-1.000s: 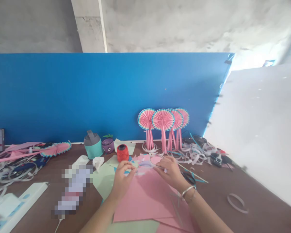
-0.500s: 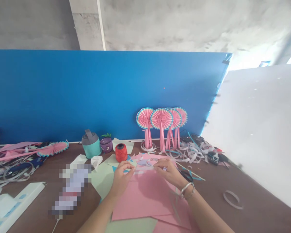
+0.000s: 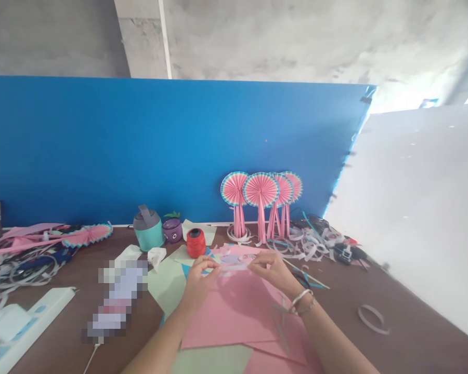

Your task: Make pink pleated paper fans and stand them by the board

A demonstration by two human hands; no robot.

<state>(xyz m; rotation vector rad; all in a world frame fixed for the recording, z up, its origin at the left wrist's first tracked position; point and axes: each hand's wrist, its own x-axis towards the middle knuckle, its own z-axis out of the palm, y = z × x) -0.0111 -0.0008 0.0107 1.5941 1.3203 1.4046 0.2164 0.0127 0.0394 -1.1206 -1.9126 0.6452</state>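
My left hand [image 3: 198, 283] and my right hand [image 3: 273, 272] are raised over a stack of pink paper sheets [image 3: 234, 311]. Each hand has thumb and forefinger pinched together. Between them stretches a thin, pale strip of tape [image 3: 234, 267], one end in each pinch. It lies level just above the far edge of the pink paper. Beyond the strip, a tape roll [image 3: 246, 257] rests among paper scraps. Narrow translucent strips [image 3: 280, 324] lie on the pink paper by my right wrist.
A red thread spool [image 3: 196, 243], purple pot [image 3: 172, 230] and teal container [image 3: 148, 231] stand behind my left hand. Pink paper fans [image 3: 260, 190] lean on the blue partition. Tangled white strips [image 3: 315, 243] lie at right, a loose ring [image 3: 373, 319] nearer. A power strip [image 3: 31, 327] is at left.
Both hands keep their pinch on the strip and stay nearly in place. The view has shifted slightly.
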